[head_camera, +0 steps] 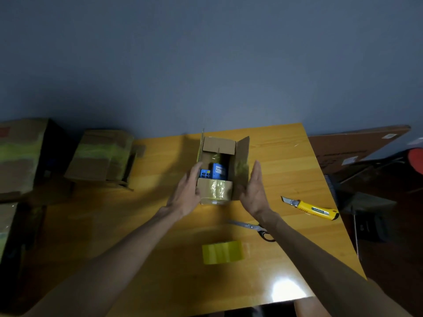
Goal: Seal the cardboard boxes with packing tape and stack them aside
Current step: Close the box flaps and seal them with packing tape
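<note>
Wood table (286, 161): open box (216, 193) between left hand (185, 195) and right hand (254, 193), scissors (251, 227) by right wrist, knife (313, 208) right of it, tape roll (222, 251) between forearms.

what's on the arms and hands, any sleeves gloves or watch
No gloves, watch or bands show on the left hand or right hand. The left forearm and right forearm are uncovered to the frame edge, no sleeves in view.

L hand (185, 195) & R hand (254, 192) extended fwd, palms facing, fingers (257, 172) straight.
</note>
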